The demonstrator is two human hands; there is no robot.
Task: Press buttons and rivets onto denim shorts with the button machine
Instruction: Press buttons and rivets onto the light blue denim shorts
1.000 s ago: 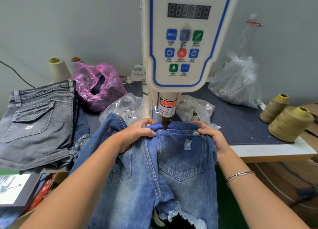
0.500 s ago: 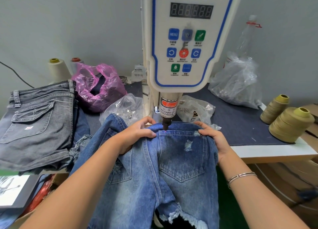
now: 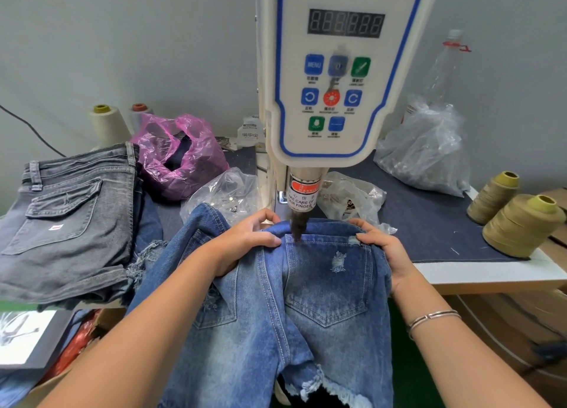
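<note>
Centrally, at the top of the frame, a white button machine (image 3: 334,70) carries the printed words "SERVO BUTTON MACHINE" above a dark digit display. Below sit coloured keys, one marked "MENU"; their small captions are too fine to read. On the metal press head (image 3: 302,193) an orange label reads "WARNING", and beneath it part of "TAKE CARE OF YOUR FINGER" shows.

Blue denim shorts (image 3: 306,300) hang from the bench (image 3: 491,272) edge in the lower centre, the back pocket facing up, with the waistband directly under the dark press tip, which meets the cloth.

The left hand (image 3: 245,242) lies left of the tip, its grip clamped on a fold of the waistband, thumb on top, fingers curled over the edge. The right hand (image 3: 380,248) sits right of the tip, its grip likewise closed on the waistband, fingers bent over the cloth. A thin metal bracelet (image 3: 432,317) circles the right wrist.

Grey shorts (image 3: 67,223) lie stacked at the left. A pink plastic bag (image 3: 181,156) sits behind them. Tan thread cones (image 3: 521,226) stand at the right.
</note>
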